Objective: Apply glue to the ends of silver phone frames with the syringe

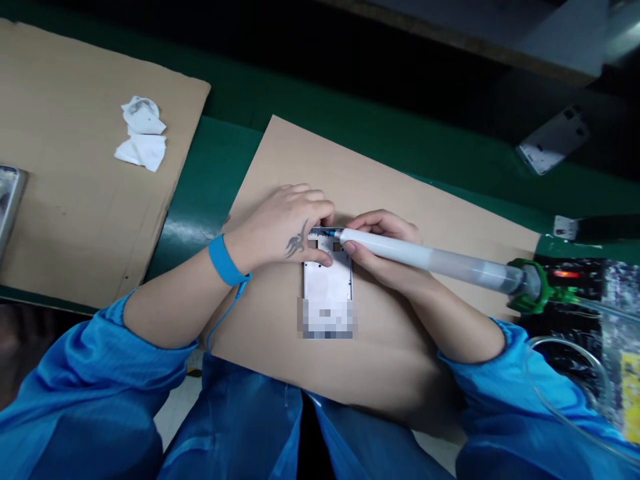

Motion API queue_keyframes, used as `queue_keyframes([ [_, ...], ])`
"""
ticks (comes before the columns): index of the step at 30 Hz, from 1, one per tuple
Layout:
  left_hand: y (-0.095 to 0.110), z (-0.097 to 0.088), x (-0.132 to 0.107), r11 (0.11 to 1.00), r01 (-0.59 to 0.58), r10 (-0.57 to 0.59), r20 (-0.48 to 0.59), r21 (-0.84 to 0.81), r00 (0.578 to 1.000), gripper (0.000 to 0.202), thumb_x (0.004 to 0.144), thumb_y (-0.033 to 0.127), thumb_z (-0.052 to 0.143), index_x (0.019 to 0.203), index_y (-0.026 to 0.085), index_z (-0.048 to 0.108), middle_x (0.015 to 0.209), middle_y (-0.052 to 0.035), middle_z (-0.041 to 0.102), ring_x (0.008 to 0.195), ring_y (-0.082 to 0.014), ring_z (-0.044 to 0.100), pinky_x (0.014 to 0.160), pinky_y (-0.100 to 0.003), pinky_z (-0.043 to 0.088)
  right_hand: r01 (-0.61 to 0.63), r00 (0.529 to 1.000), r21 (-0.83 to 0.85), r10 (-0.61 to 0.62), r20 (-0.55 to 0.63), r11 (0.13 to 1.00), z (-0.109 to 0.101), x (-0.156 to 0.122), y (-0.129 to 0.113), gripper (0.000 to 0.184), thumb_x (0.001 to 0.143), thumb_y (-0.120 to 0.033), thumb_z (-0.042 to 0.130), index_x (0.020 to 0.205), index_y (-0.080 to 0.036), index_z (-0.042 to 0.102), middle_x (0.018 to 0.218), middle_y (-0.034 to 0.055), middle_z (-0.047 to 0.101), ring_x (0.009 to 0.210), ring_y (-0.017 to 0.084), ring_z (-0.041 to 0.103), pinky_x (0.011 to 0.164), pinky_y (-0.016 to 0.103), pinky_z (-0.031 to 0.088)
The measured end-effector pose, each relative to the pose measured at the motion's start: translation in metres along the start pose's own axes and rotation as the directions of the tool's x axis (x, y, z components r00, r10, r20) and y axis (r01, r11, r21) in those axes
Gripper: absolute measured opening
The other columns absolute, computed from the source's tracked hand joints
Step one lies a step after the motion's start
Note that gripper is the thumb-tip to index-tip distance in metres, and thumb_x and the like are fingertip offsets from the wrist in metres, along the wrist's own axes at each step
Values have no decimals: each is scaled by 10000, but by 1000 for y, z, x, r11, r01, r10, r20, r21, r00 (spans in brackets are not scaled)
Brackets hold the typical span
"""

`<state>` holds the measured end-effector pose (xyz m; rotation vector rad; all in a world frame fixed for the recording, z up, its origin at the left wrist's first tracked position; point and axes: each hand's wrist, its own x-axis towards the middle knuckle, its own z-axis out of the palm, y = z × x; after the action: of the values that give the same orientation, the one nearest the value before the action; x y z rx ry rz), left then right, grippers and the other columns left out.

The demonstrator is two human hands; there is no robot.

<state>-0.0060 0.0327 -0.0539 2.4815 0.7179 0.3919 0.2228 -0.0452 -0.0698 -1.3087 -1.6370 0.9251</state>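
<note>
A white phone frame (328, 283) with small cutouts lies on a cardboard sheet (280, 320), its lower end blurred out. My left hand (297, 223) is closed on the frame's upper left part, thumb on its face and fingers curled at the top edge. Between the thumb and fingers of my right hand (383, 243) is a glue dispensing syringe (430, 260), white and translucent, held nearly level. Its tip meets or hovers just over the frame's top edge; contact cannot be made out. A green cap (530, 287) joins the syringe to a clear hose.
Crumpled white wipes (143, 133) lie on another cardboard sheet (65, 220) at left, with part of a metallic frame (10, 200) beyond. Another phone frame (555, 140) is at upper right. A dark machine (600, 300) with a red display and hose (545, 393) stands at right.
</note>
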Motion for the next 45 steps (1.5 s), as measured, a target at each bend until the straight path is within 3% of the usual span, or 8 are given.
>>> queue_keyframes([
  [20, 0, 0, 0, 1000, 2, -2, 2, -21, 1000, 472, 824, 628, 810, 907, 198, 635, 934, -47, 681, 900, -254, 608, 799, -373, 385, 14, 1000, -48, -12, 22, 999, -4, -1, 3, 219, 860, -399, 852, 962, -247, 731, 812, 19, 729, 656, 152, 659, 583, 268, 563],
  [32, -1, 0, 1, 1000, -2, 2, 0, -24, 1000, 449, 823, 616, 802, 910, 207, 642, 927, -49, 681, 892, -258, 608, 790, -378, 391, -45, 999, -42, 44, -18, 998, 0, -2, 1, 308, 820, -526, 860, 893, -263, 716, 767, 23, 717, 622, 166, 629, 552, 296, 552],
  [45, -1, 1, 0, 1000, -5, 5, -15, -23, 1000, 473, 820, 630, 812, 914, 198, 647, 947, -51, 692, 901, -257, 620, 807, -379, 405, -17, 1000, -7, 17, -22, 1000, -1, -1, 0, 306, 814, -508, 880, 866, -256, 714, 744, 21, 711, 587, 156, 625, 532, 288, 538],
])
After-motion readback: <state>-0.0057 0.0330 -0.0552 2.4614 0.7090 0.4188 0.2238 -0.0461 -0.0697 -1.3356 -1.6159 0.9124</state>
